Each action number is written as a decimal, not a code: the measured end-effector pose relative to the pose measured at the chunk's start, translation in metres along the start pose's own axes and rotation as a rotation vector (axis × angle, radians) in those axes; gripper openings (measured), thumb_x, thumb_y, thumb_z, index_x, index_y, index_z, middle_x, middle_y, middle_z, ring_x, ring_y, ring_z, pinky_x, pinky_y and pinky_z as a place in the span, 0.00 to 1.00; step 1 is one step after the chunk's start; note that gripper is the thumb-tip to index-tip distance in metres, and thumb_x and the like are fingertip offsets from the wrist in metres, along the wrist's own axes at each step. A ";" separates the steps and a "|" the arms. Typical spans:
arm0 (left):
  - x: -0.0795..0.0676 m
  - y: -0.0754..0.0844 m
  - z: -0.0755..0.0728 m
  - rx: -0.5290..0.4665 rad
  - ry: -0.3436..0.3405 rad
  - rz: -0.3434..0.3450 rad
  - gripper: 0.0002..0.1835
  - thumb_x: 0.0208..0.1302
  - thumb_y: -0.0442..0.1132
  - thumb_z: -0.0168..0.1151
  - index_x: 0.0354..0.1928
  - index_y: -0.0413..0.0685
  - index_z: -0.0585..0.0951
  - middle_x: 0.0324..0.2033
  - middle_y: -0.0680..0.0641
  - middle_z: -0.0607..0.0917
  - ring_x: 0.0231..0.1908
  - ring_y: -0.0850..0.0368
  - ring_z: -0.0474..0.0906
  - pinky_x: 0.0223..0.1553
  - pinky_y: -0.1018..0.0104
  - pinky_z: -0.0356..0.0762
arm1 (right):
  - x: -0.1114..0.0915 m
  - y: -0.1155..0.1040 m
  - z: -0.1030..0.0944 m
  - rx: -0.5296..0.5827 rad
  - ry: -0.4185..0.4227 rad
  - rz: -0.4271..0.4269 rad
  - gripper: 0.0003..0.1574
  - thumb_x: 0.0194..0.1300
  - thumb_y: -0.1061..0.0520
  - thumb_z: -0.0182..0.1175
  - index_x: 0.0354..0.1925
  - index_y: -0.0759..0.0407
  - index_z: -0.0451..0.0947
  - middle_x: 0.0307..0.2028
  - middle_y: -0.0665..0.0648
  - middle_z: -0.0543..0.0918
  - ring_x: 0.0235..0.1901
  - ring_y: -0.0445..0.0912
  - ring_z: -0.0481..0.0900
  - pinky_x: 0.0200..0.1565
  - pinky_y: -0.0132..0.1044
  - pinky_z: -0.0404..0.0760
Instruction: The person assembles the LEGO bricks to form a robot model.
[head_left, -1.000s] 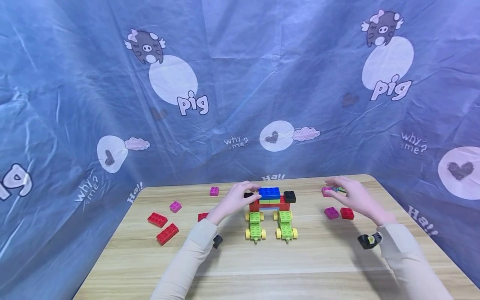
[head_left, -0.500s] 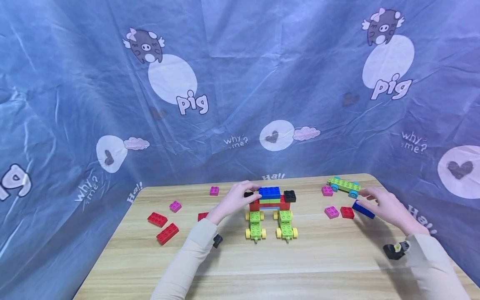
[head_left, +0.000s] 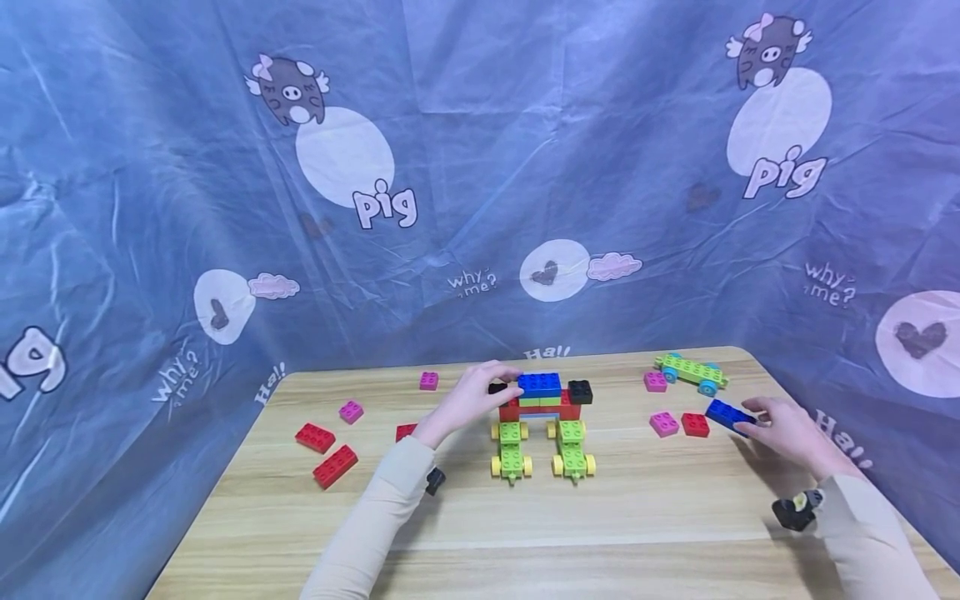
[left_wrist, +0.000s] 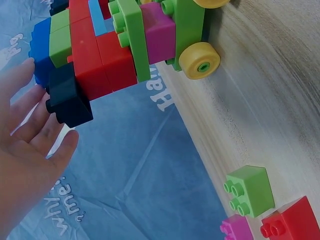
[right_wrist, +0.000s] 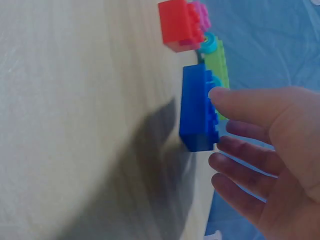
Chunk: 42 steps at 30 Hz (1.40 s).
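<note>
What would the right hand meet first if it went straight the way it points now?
Most likely the loose blue brick, lying between the right hand and the small red brick; whether the hand already touches it is unclear.

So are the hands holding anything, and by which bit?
I can't tell for sure. The left hand is at the left end of the top blue brick; the right hand is at the right end of the loose blue brick.
</note>
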<state>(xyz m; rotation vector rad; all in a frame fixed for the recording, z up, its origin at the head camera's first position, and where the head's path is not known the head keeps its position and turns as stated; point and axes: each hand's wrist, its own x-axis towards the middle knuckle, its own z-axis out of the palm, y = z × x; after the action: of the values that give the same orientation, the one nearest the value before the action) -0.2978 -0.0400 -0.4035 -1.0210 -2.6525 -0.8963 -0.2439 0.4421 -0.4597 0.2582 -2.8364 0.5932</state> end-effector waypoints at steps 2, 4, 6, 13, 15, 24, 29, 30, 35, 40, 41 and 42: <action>0.000 0.000 0.000 -0.004 -0.004 -0.005 0.18 0.64 0.47 0.59 0.52 0.49 0.80 0.46 0.50 0.84 0.47 0.58 0.79 0.55 0.63 0.76 | -0.001 0.003 0.001 0.011 -0.020 0.012 0.29 0.54 0.54 0.67 0.45 0.77 0.75 0.35 0.72 0.83 0.30 0.50 0.81 0.30 0.37 0.78; 0.001 0.001 -0.001 -0.013 -0.007 -0.013 0.18 0.63 0.47 0.59 0.53 0.49 0.79 0.46 0.50 0.84 0.48 0.58 0.79 0.55 0.63 0.76 | -0.002 0.005 0.002 0.011 -0.038 0.019 0.28 0.53 0.53 0.68 0.44 0.75 0.76 0.32 0.67 0.84 0.28 0.43 0.79 0.28 0.31 0.75; 0.001 0.002 -0.001 -0.021 -0.007 -0.016 0.18 0.63 0.47 0.59 0.53 0.49 0.79 0.46 0.50 0.83 0.48 0.58 0.79 0.56 0.62 0.76 | -0.002 0.007 0.002 0.013 -0.047 0.021 0.26 0.53 0.52 0.68 0.42 0.73 0.78 0.30 0.63 0.84 0.27 0.40 0.77 0.27 0.29 0.73; 0.002 0.003 -0.001 -0.025 -0.001 0.001 0.18 0.63 0.46 0.59 0.53 0.48 0.79 0.47 0.49 0.83 0.48 0.57 0.79 0.56 0.61 0.75 | -0.003 0.010 0.003 0.005 -0.051 0.018 0.19 0.53 0.57 0.67 0.40 0.70 0.78 0.30 0.62 0.84 0.28 0.43 0.77 0.29 0.34 0.73; 0.002 0.003 -0.001 -0.024 0.000 0.002 0.18 0.63 0.46 0.60 0.53 0.48 0.79 0.47 0.49 0.83 0.48 0.57 0.79 0.56 0.61 0.75 | -0.004 0.010 0.003 0.003 -0.046 0.021 0.18 0.53 0.58 0.66 0.40 0.70 0.78 0.30 0.62 0.84 0.29 0.44 0.77 0.30 0.35 0.74; 0.002 0.002 -0.001 -0.027 -0.003 0.002 0.18 0.64 0.46 0.59 0.52 0.48 0.79 0.46 0.49 0.84 0.48 0.57 0.79 0.55 0.61 0.76 | -0.007 0.009 0.001 0.012 0.009 0.022 0.17 0.54 0.58 0.65 0.39 0.70 0.79 0.29 0.61 0.84 0.26 0.40 0.76 0.28 0.33 0.74; 0.001 0.001 0.000 -0.025 -0.004 0.007 0.17 0.63 0.46 0.60 0.52 0.47 0.80 0.46 0.48 0.84 0.47 0.56 0.79 0.54 0.62 0.77 | -0.008 0.007 -0.001 0.002 0.041 0.032 0.21 0.54 0.57 0.66 0.41 0.73 0.78 0.31 0.68 0.84 0.28 0.50 0.81 0.29 0.40 0.78; 0.001 0.001 0.000 -0.025 -0.005 0.008 0.17 0.63 0.46 0.60 0.52 0.47 0.80 0.46 0.48 0.84 0.47 0.56 0.79 0.54 0.62 0.77 | -0.008 0.007 -0.001 -0.006 0.058 0.033 0.21 0.54 0.57 0.66 0.41 0.73 0.78 0.31 0.70 0.84 0.28 0.53 0.81 0.29 0.43 0.78; -0.001 0.001 0.000 -0.029 -0.006 0.006 0.18 0.63 0.46 0.59 0.52 0.48 0.80 0.46 0.49 0.84 0.47 0.57 0.79 0.54 0.62 0.77 | -0.008 0.002 -0.003 -0.013 0.123 0.024 0.22 0.52 0.57 0.68 0.41 0.72 0.78 0.32 0.72 0.83 0.29 0.59 0.82 0.31 0.53 0.79; -0.002 0.000 0.001 -0.021 0.008 0.022 0.17 0.63 0.46 0.60 0.52 0.48 0.80 0.45 0.49 0.84 0.46 0.57 0.80 0.54 0.62 0.77 | -0.005 -0.009 -0.011 0.006 0.138 -0.003 0.21 0.52 0.56 0.68 0.41 0.70 0.79 0.31 0.69 0.84 0.28 0.56 0.83 0.27 0.40 0.79; -0.002 0.000 0.001 -0.021 0.010 0.024 0.17 0.63 0.46 0.60 0.52 0.48 0.80 0.45 0.49 0.84 0.46 0.57 0.80 0.54 0.62 0.77 | -0.004 -0.012 -0.013 0.009 0.140 -0.009 0.21 0.52 0.56 0.68 0.41 0.70 0.79 0.31 0.68 0.84 0.27 0.54 0.83 0.26 0.38 0.79; -0.002 0.000 0.001 -0.023 0.012 0.024 0.17 0.63 0.46 0.60 0.52 0.48 0.80 0.45 0.49 0.84 0.46 0.57 0.80 0.54 0.62 0.77 | -0.002 -0.015 -0.015 0.010 0.147 -0.019 0.21 0.52 0.56 0.68 0.41 0.70 0.79 0.31 0.68 0.84 0.26 0.51 0.83 0.26 0.36 0.79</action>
<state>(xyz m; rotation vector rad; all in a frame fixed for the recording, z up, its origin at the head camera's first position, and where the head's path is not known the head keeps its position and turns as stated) -0.2965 -0.0405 -0.4046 -1.0470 -2.6209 -0.9270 -0.2359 0.4351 -0.4416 0.2325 -2.6878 0.5972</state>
